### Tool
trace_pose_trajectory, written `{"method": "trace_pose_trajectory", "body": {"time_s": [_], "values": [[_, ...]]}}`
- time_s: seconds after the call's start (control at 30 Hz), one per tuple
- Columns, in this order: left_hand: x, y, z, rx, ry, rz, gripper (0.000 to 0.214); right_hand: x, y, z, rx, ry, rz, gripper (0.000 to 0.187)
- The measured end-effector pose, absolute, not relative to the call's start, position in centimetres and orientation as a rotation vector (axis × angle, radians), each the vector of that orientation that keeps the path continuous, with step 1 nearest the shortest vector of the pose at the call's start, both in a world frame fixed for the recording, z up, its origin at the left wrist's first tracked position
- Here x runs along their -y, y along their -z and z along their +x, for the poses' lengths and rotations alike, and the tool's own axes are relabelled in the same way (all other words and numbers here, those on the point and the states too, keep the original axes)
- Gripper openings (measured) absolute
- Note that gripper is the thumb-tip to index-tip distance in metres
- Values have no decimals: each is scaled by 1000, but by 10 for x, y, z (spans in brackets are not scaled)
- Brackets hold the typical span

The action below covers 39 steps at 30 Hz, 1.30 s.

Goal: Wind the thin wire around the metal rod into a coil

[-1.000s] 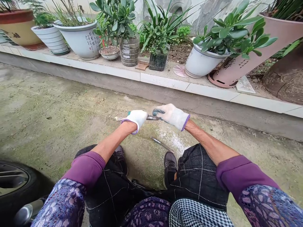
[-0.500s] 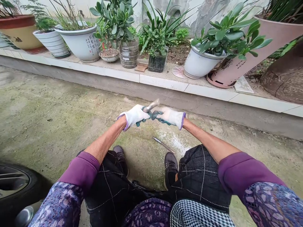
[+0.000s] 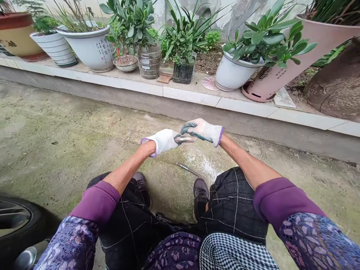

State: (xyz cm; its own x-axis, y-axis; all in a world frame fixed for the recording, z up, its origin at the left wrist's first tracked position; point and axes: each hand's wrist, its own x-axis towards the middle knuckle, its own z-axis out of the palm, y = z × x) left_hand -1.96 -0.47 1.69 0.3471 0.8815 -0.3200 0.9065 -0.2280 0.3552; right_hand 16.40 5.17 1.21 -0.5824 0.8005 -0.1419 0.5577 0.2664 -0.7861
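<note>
Fingers of the left hand (image 3: pixel 164 141) are clenched round the tool (image 3: pixel 186 139), mid-frame; those of the right hand (image 3: pixel 206 131) are curled just above its free end, and whether anything is grasped there cannot be told. Below centre, ground (image 3: pixel 84 127) is marked by white powder (image 3: pixel 204 165), with a rod (image 3: pixel 189 170) laid beside it. Within the last half-second the tool has been lowered from a raised slant to near level; its end is judged accessible to both hands.
</note>
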Motion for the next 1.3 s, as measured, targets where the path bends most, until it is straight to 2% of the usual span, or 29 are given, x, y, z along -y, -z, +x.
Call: {"method": "trace_pose_trajectory", "body": {"time_s": [0.13,0.4,0.5,0.63,0.7,0.83,0.9,1.0,1.17,1.3], "values": [[15,-30,-26,-1382,-279,1729,19,-52,-10,163,2007,-1627,-1306,25],[10,-30,-31,-1148,-693,1280,27,-48,-6,161,1701,-1620,-1242,8],[4,-16,-25,-1282,-785,1322,15,-44,-2,159,1648,-1679,-1197,16],[0,-2,-15,-1412,-898,1405,15,-41,3,150,1333,-1820,-1180,26],[0,-2,-15,-1348,-898,1326,17,-42,2,149,1219,-1875,-1131,27],[7,-9,-26,-1017,-578,1078,29,-48,-7,156,1252,-1937,-995,34],[11,-10,-31,-870,-528,1012,32,-48,-10,159,1343,-1948,-919,36],[14,-12,-33,-802,-589,958,28,-40,-10,157,1522,-1782,-952,35],[13,-18,-35,-1008,-638,1056,30,-22,-4,147,2032,-1274,-1191,9],[5,-14,-42,-1475,-481,1574,34,-13,-9,154,2387,-851,-1110,15]]}}
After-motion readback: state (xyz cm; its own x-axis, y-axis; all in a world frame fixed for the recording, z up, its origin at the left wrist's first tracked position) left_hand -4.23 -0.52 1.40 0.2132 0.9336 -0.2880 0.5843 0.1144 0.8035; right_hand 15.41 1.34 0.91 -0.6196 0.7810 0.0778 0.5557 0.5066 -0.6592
